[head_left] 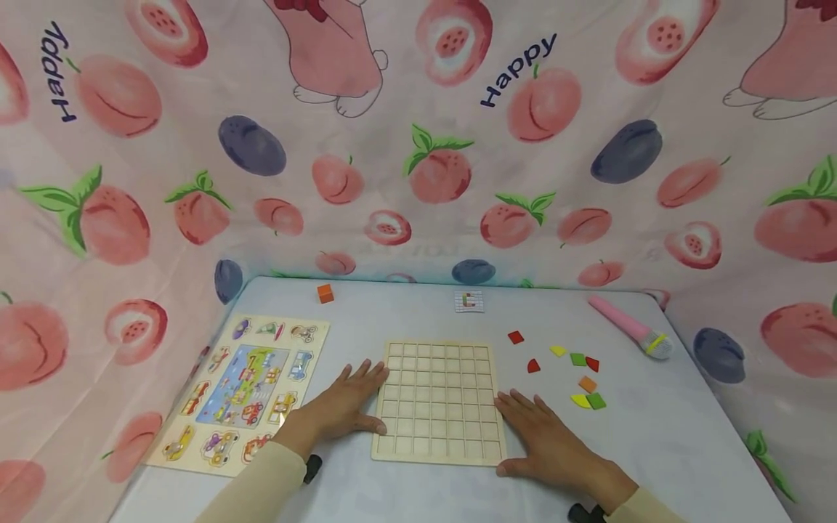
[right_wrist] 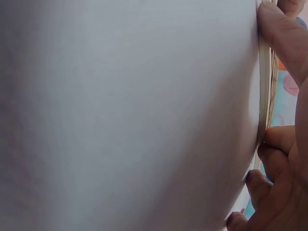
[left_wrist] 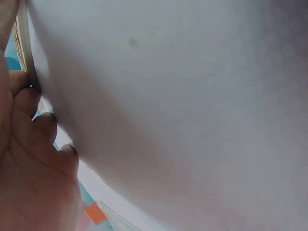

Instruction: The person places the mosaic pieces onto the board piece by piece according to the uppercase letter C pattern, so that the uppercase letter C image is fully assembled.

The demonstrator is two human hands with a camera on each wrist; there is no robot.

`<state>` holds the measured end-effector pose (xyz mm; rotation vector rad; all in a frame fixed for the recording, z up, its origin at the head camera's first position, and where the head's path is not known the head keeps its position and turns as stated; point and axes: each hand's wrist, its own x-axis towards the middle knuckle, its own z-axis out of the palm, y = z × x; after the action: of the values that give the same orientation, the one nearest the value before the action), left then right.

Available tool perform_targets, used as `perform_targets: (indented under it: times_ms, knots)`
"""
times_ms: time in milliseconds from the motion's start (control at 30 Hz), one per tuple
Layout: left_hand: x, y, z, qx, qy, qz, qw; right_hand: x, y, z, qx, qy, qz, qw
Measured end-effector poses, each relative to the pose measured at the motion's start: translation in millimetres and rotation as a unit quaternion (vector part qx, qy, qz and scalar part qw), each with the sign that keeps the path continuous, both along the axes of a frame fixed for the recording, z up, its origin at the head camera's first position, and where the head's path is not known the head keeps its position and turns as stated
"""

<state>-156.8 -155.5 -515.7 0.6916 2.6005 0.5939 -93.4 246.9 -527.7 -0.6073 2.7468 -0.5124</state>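
A square wooden grid board (head_left: 437, 403) lies flat on the white table, its squares bare. At its left edge is my left hand (head_left: 343, 403), fingers spread, with index finger and thumb touching the side. My right hand (head_left: 549, 443) rests palm down at the opposite edge, index fingertip and thumb against the wood. In the left wrist view, the left fingers (left_wrist: 45, 127) reach down to the tabletop by the board's edge (left_wrist: 24, 43). The right wrist view has the right thumb (right_wrist: 284, 33) and fingertips along the board's side (right_wrist: 263, 86).
Small red, yellow, green and orange pieces (head_left: 588, 384) lie scattered right of the board. Beyond them is a pink toy microphone (head_left: 628, 327). A picture puzzle board (head_left: 209, 465) lies at the left. Toward the back are an orange cube (head_left: 325, 293) and a small pattern card (head_left: 477, 302).
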Motion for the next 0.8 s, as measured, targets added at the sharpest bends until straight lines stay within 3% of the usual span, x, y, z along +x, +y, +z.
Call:
perform_targets:
  times_ms: [167, 533, 800]
  knots:
    - [-1.2, 0.1, 0.3, 0.002, 0.004, -0.014, 0.9999, 0.2, 0.1, -2.8, 0.008, -0.004, -0.010, 0.9999]
    - [-1.0, -1.4, -3.3, 0.012, 0.012, -0.015, 0.9998, -1.4, -1.1, -0.8, -0.008, -0.012, -0.014, 0.9998]
    - [0.2, -0.7, -1.7, 0.013, 0.008, -0.012, 0.9998, -2.5, -0.3, -1.3, -0.044, -0.007, -0.060, 0.9972]
